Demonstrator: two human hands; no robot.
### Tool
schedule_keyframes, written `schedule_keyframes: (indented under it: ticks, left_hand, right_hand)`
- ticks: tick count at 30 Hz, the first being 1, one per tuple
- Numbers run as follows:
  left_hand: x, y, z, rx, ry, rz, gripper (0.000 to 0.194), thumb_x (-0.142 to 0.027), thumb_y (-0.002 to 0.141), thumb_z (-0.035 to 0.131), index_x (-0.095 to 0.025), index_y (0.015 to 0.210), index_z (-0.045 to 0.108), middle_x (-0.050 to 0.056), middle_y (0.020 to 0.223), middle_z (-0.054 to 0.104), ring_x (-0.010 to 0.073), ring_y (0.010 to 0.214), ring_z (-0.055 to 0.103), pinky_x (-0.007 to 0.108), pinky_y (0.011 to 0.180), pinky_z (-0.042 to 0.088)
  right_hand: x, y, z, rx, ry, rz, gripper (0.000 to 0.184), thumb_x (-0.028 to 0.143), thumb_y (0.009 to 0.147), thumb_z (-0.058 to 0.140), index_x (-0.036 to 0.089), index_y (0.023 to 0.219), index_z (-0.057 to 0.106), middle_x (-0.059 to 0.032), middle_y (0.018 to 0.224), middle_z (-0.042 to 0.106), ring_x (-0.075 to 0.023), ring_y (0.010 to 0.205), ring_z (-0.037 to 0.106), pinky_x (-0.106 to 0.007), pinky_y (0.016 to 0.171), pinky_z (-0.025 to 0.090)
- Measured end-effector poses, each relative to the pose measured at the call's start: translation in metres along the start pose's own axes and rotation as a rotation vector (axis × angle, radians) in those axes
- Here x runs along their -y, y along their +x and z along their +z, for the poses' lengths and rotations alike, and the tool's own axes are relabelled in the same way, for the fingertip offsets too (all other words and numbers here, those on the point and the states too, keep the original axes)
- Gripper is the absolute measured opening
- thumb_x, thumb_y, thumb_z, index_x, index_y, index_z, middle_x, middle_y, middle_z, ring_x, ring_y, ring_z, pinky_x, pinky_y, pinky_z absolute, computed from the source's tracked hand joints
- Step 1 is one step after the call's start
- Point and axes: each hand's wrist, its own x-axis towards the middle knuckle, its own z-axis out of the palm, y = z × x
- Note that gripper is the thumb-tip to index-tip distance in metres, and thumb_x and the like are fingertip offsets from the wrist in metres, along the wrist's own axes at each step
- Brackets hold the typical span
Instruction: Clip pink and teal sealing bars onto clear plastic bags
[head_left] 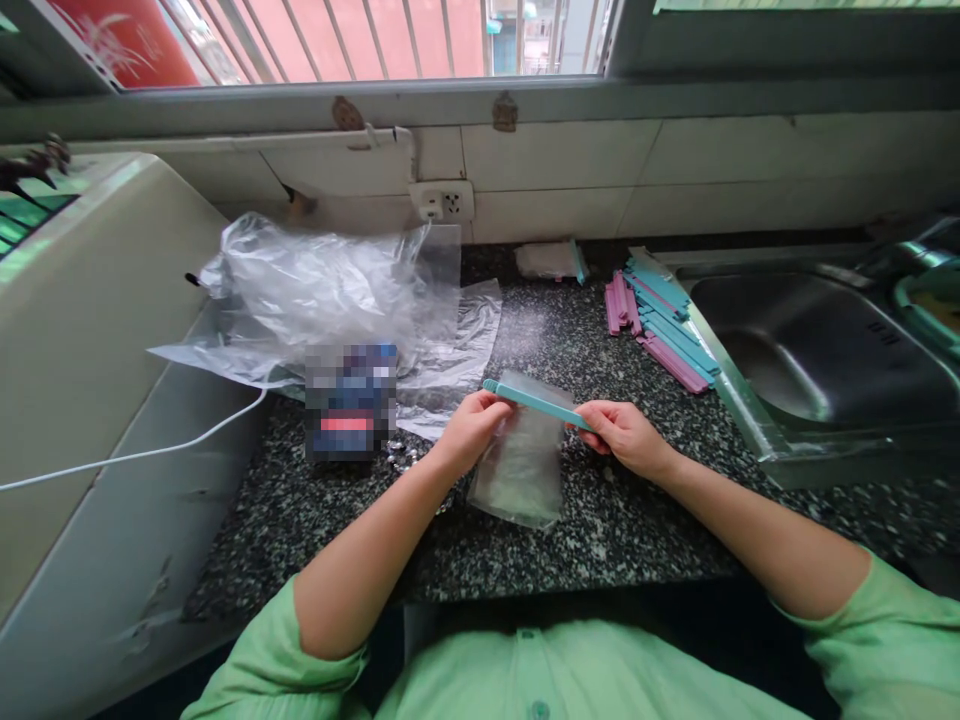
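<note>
"Teal clip (547, 405), centre of the frame. Who has it?"

"Both hands. The left hand (474, 425) is closed, thumb against fingers, at its left end, by the bag (521, 480). The right hand (626, 435) pinches its right end."

"Is either hand open?"

"No, both are drawn in to a pinch. How the left one splits its grip between clip and bag, I cannot tell."

"And the bag?"

"Clear plastic, just below the centre. The clip slants across it near the top, with some film showing above. Whether its lower end touches the tabletop (585, 560), I cannot tell."

"What is on the right?"

"Pink and teal strips (671, 330) in a loose heap, right of centre, beside the metal sink (795, 345). A small packet (546, 261) lies at the back, upper middle."

"And the left?"

"Crumpled sheeting (322, 285) at the upper left, a blurred-out object (349, 405) just below it, and a white cable (187, 443) running to the left edge."
</note>
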Motion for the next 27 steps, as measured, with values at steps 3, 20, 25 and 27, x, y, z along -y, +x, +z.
schedule_keyframes:
  ticks: [3,20,25,27]
  left_hand:
    - [-0.002,-0.002,0.001,-0.009,-0.036,-0.004,0.013,-0.024,0.052,0.062,-0.013,0.056,0.057,-0.003,0.053,0.054,0.0084,0.053,0.045,0.020,0.053,0.033]
    - [-0.013,-0.006,0.006,-0.189,-0.304,-0.095,0.028,-0.031,0.048,0.073,-0.013,0.063,0.058,-0.002,0.053,0.059,0.0097,0.048,0.052,0.020,0.050,0.039]
    - [-0.009,-0.005,0.006,-0.193,-0.310,-0.102,0.028,-0.032,0.047,0.073,-0.013,0.062,0.058,-0.002,0.051,0.058,0.0101,0.047,0.052,0.021,0.050,0.040]
    - [-0.007,-0.005,0.007,-0.176,-0.299,-0.105,0.029,-0.033,0.048,0.074,-0.013,0.063,0.058,-0.002,0.052,0.058,0.0106,0.047,0.052,0.022,0.051,0.040]
  right_hand:
    - [0.001,0.001,-0.001,-0.001,-0.011,0.016,0.047,0.061,0.073,0.049,0.016,0.066,0.058,0.0056,0.045,0.041,-0.0059,0.039,0.034,-0.020,0.039,0.026]
    - [0.000,-0.007,-0.013,-0.301,-0.098,-0.275,0.042,0.055,0.085,0.040,0.017,0.082,0.058,0.0003,0.058,0.055,-0.0093,0.049,0.049,-0.021,0.046,0.041]
    - [-0.002,-0.010,-0.012,-0.289,-0.428,-0.437,0.028,0.042,0.080,0.055,0.018,0.093,0.059,-0.0013,0.068,0.060,-0.0115,0.055,0.054,-0.024,0.051,0.045]
    - [-0.002,-0.010,-0.011,-0.288,-0.551,-0.500,0.025,0.038,0.078,0.059,0.018,0.094,0.060,-0.0012,0.067,0.061,-0.0112,0.053,0.053,-0.024,0.051,0.045]
